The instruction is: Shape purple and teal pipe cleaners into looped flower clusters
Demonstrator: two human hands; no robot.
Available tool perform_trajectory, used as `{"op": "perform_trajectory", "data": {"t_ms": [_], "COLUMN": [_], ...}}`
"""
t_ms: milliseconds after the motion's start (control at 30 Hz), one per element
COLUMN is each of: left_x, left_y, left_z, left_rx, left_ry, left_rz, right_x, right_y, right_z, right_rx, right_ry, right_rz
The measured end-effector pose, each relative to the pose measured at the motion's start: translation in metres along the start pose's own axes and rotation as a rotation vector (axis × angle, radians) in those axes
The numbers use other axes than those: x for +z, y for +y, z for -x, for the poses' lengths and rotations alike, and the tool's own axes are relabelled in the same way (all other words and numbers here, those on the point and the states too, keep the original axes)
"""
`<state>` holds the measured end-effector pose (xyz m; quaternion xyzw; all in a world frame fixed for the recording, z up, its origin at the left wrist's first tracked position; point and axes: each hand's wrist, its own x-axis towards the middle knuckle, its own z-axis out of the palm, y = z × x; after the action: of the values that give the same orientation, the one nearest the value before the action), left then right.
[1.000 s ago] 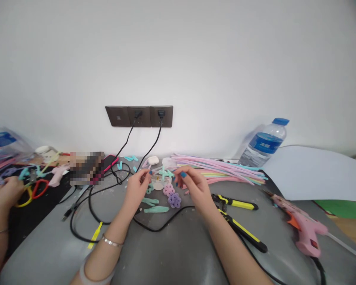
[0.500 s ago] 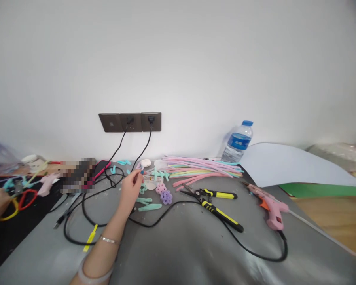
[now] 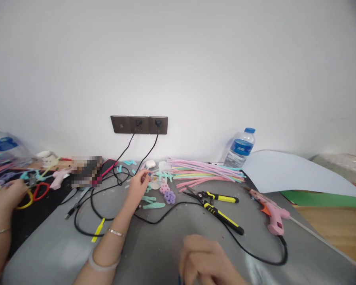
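My left hand [image 3: 139,185] reaches over the pile of fuzzy craft pieces, thumb and fingers pinched together. A small blue spot shows at its fingertips; I cannot tell whether it is a nail or a held piece. Beside it lie a turquoise fuzzy-stem shape [image 3: 165,175], a pink flower [image 3: 164,189], a purple flower [image 3: 170,197] and green fuzzy strips [image 3: 154,205]. At the bottom edge my right hand [image 3: 206,259] is closed with curled fingers and blurred. A bit of blue shows under it, and whatever it holds is hidden.
Fuzzy stems [image 3: 207,170] lie along the wall by a water bottle [image 3: 240,148]. Yellow-black pliers [image 3: 216,206] and a pink glue gun [image 3: 273,215] rest at right. Black cables [image 3: 89,229] loop at left. A co-worker's hand [image 3: 10,196] is near scissors [image 3: 41,192].
The view has turned slightly left, so things sit further right and lower. My right hand has come in at the bottom. My left hand stays pinched by the craft pieces.
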<state>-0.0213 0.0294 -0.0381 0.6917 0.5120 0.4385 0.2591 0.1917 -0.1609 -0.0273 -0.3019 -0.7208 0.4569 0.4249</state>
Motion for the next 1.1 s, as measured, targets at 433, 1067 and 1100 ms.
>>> {"op": "perform_trajectory", "data": {"t_ms": [433, 1067, 1100], "left_x": [-0.029, -0.028, -0.027], "left_y": [0.003, -0.023, -0.022], "left_z": [-0.005, -0.005, -0.005], "left_rx": [0.075, -0.013, -0.013], "left_ry": [-0.307, -0.267, -0.264], "left_rz": [-0.202, -0.258, -0.231], "right_x": [-0.006, -0.015, -0.015], "right_y": [0.071, 0.068, 0.068], "right_z": [0.007, 0.002, 0.002], "right_rx": [0.121, 0.145, 0.146], "right_ry": [0.265, 0.41, 0.411], "right_rz": [-0.033, -0.859, -0.863]}}
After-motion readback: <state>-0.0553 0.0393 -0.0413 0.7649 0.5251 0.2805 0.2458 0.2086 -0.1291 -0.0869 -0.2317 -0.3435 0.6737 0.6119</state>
